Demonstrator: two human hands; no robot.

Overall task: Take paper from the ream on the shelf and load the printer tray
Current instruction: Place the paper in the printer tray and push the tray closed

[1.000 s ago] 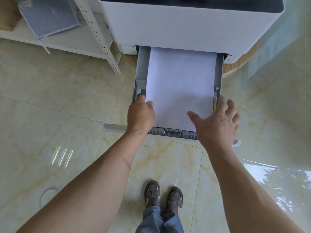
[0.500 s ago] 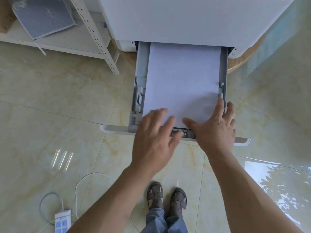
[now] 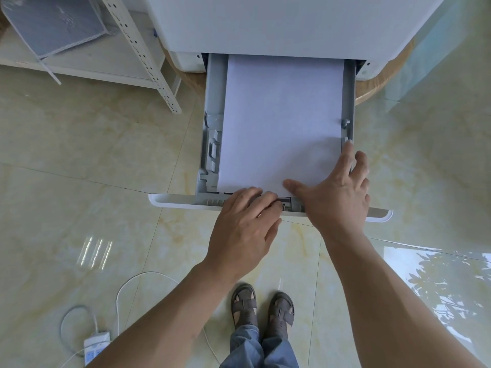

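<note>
Paper seated in the open printer tray; both hands at its near edge.

The printer (image 3: 279, 22) stood with its tray (image 3: 212, 102) drawn fully out, and that tray held one white paper stack (image 3: 281, 123), lying flat between the grey side rails, near edge at the front guide (image 3: 291, 201). The stack looked light but limp, its sheets likely to slide over one another, so it was best managed flat and squared by its edges, not lifted by a corner. The right hand (image 3: 337, 192) lay spread, thumb on the paper's near edge, fingertips (image 3: 348, 147) against the right rail. The left hand (image 3: 247, 221) was curled, its fingers together at the front guide; whether they pinched it could not be told. The shelf (image 3: 79, 62) beside held a grey folder-like item only; no ream was in sight.
</note>
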